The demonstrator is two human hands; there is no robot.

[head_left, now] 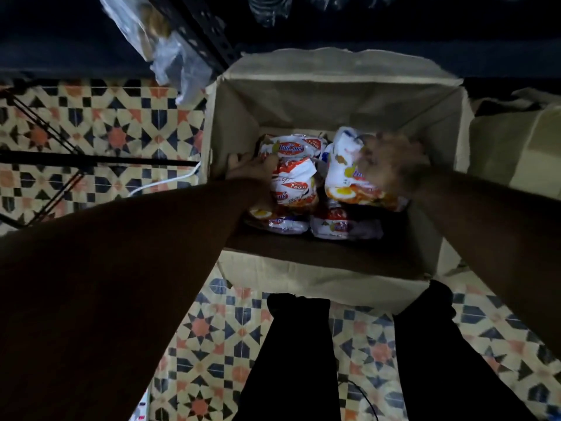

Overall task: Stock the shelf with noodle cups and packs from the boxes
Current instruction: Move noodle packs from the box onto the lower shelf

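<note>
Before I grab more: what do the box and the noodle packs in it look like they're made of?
The box looks like plain brown corrugated cardboard, matte, with soft, slightly ragged flap edges. The noodle packs seem wrapped in thin glossy plastic film: printed white and red, crinkled, catching highlights. The left hand rests against one; the right hand is motion-blurred over another, so its hold is unclear.

Both arms are covered to the wrist by long dark brown sleeves (127,268) of plain cloth, with no cuffs or markings to be seen; below them, black trousers (297,360) cover both legs, loose and unpatterned in the dim light
</note>
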